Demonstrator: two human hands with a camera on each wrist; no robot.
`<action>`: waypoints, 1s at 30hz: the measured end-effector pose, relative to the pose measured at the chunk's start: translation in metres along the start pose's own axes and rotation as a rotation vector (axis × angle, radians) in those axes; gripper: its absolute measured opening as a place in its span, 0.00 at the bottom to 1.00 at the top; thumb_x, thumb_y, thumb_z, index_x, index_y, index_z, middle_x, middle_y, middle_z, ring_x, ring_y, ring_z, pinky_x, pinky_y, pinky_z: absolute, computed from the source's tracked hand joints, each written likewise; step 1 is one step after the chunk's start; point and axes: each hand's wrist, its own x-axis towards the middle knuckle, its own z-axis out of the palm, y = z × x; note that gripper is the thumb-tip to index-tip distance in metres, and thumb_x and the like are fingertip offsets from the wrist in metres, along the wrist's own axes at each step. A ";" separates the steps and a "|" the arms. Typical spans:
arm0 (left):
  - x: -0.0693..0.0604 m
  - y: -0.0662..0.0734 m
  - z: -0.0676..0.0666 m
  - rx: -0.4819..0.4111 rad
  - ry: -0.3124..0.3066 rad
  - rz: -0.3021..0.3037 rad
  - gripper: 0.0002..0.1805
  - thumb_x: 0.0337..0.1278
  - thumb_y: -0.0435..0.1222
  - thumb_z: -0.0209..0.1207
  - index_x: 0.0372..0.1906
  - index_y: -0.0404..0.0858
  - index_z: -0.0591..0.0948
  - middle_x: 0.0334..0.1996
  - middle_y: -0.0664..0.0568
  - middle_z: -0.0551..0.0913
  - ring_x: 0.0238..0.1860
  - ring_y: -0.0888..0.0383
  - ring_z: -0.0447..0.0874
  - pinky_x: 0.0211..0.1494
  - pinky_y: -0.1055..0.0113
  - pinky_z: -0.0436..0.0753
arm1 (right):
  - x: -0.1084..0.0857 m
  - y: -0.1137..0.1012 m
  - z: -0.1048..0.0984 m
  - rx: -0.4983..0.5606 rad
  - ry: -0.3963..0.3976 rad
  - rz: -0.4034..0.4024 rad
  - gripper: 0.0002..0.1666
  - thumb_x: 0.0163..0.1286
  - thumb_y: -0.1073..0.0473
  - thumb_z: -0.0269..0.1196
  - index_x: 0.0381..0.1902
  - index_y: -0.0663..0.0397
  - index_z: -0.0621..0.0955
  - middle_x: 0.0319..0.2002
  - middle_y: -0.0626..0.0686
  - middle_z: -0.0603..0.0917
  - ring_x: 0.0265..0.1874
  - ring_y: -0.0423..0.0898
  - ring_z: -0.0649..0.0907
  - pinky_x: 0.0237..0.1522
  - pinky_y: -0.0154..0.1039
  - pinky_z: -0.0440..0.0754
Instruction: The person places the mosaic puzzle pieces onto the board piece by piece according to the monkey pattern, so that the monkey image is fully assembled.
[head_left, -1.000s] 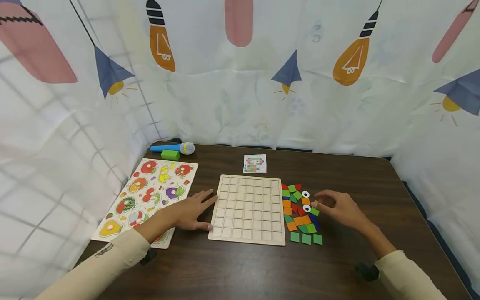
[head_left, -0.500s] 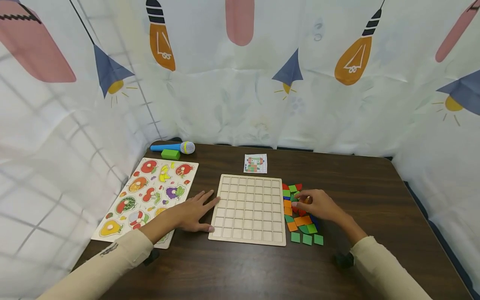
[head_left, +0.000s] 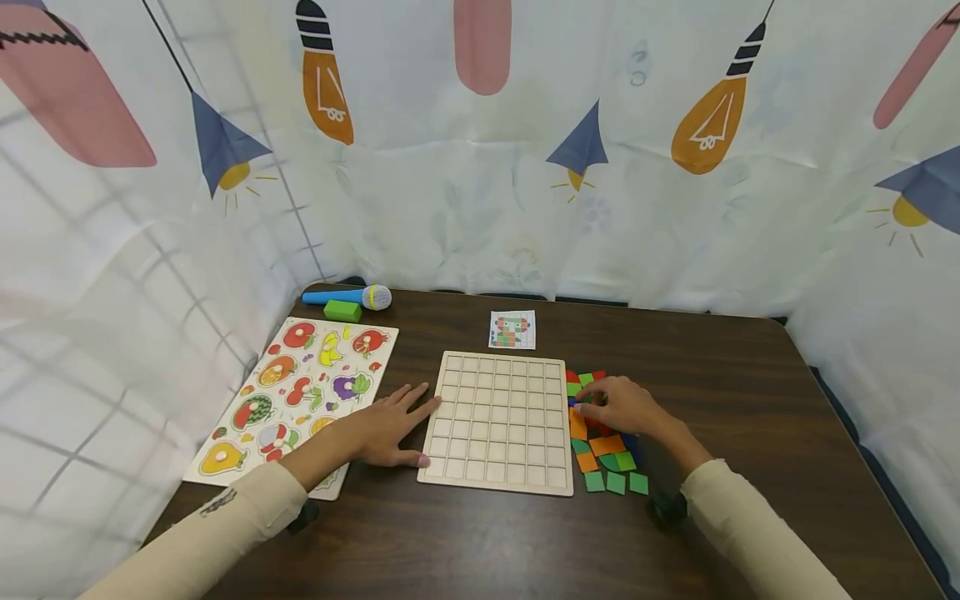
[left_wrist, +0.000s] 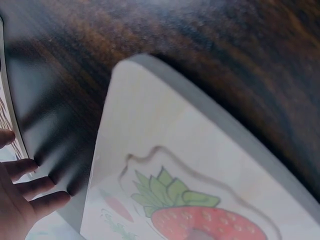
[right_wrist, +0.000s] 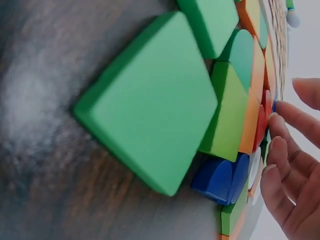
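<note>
My left hand (head_left: 392, 427) lies with its fingers spread, its fingertips and thumb at the left edge of the square wooden grid board (head_left: 497, 423). In the left wrist view its fingers (left_wrist: 44, 205) are straight and hold nothing. My right hand (head_left: 628, 407) reaches over the pile of coloured tiles along the board's right edge, covering part of it. In the right wrist view its thumb and fingers stand apart, the index fingertip at the far tiles beside a small blue edge. Nearer lie a green square tile (right_wrist: 152, 105), a light green tile (right_wrist: 226, 112) and blue rounded tiles (right_wrist: 215, 180).
A fruit puzzle board (head_left: 258, 410) lies at the left, partly under my left forearm. Behind it are a green block (head_left: 342, 312) and a blue toy microphone (head_left: 333, 297). A small printed pattern card (head_left: 512, 330) lies beyond the grid board. Patterned curtains (head_left: 450, 208) surround the brown table (head_left: 480, 542).
My right hand has moved left from the outer side of the tiles to over them, near the board's right edge. The left hand stays at the board's left edge.
</note>
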 end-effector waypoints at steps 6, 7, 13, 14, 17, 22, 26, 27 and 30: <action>0.000 0.000 0.000 0.004 -0.005 -0.007 0.53 0.60 0.65 0.58 0.81 0.43 0.53 0.79 0.35 0.50 0.77 0.30 0.50 0.72 0.34 0.63 | 0.003 0.002 0.000 0.001 -0.015 0.001 0.15 0.70 0.47 0.66 0.47 0.48 0.89 0.19 0.43 0.78 0.17 0.40 0.73 0.19 0.35 0.68; 0.000 0.000 0.000 0.004 -0.005 -0.008 0.53 0.60 0.65 0.58 0.81 0.43 0.53 0.79 0.35 0.50 0.77 0.30 0.51 0.71 0.34 0.63 | 0.004 0.003 0.000 -0.005 -0.016 0.002 0.15 0.70 0.48 0.66 0.47 0.48 0.89 0.21 0.43 0.79 0.17 0.41 0.73 0.19 0.35 0.68; 0.000 0.000 0.000 0.008 -0.001 -0.006 0.53 0.60 0.65 0.58 0.81 0.43 0.54 0.79 0.35 0.51 0.77 0.30 0.51 0.71 0.34 0.63 | 0.008 0.007 -0.003 -0.047 -0.013 0.007 0.11 0.69 0.51 0.67 0.46 0.47 0.89 0.39 0.48 0.87 0.25 0.40 0.77 0.25 0.36 0.74; 0.000 0.000 0.000 0.010 -0.001 -0.006 0.53 0.60 0.65 0.58 0.81 0.43 0.54 0.79 0.35 0.51 0.77 0.30 0.51 0.71 0.34 0.63 | 0.008 0.007 -0.004 -0.053 -0.010 0.002 0.11 0.69 0.52 0.68 0.45 0.47 0.90 0.42 0.49 0.87 0.27 0.40 0.78 0.27 0.36 0.75; 0.001 0.000 0.000 0.013 -0.001 -0.008 0.53 0.60 0.65 0.58 0.81 0.43 0.54 0.79 0.35 0.51 0.77 0.30 0.51 0.71 0.34 0.63 | 0.009 0.008 -0.005 -0.066 0.000 -0.022 0.10 0.69 0.53 0.68 0.44 0.47 0.90 0.45 0.51 0.87 0.35 0.41 0.81 0.33 0.39 0.80; 0.001 0.001 0.000 0.014 -0.006 -0.008 0.53 0.59 0.65 0.58 0.80 0.43 0.54 0.79 0.35 0.51 0.77 0.30 0.52 0.71 0.34 0.63 | 0.010 0.009 -0.007 -0.064 0.002 -0.034 0.09 0.68 0.54 0.68 0.43 0.47 0.91 0.43 0.50 0.86 0.39 0.45 0.83 0.38 0.43 0.83; 0.002 0.000 0.001 0.023 -0.007 -0.008 0.53 0.59 0.66 0.58 0.81 0.44 0.54 0.79 0.36 0.52 0.77 0.31 0.52 0.71 0.35 0.64 | 0.011 0.010 -0.007 -0.061 0.003 -0.040 0.09 0.67 0.54 0.69 0.42 0.47 0.91 0.43 0.51 0.85 0.39 0.48 0.82 0.37 0.43 0.83; 0.002 -0.001 0.001 0.025 -0.007 -0.009 0.53 0.59 0.66 0.58 0.81 0.44 0.54 0.79 0.36 0.52 0.77 0.31 0.52 0.71 0.35 0.64 | 0.011 0.011 -0.007 -0.059 0.004 -0.040 0.09 0.67 0.53 0.69 0.42 0.46 0.91 0.41 0.50 0.85 0.38 0.48 0.82 0.36 0.42 0.82; 0.003 -0.001 0.001 0.027 -0.008 -0.010 0.53 0.59 0.66 0.58 0.81 0.44 0.54 0.79 0.36 0.52 0.77 0.31 0.52 0.71 0.35 0.64 | 0.014 0.011 -0.006 -0.069 0.010 -0.051 0.10 0.67 0.50 0.69 0.42 0.46 0.91 0.35 0.46 0.81 0.33 0.45 0.78 0.34 0.39 0.77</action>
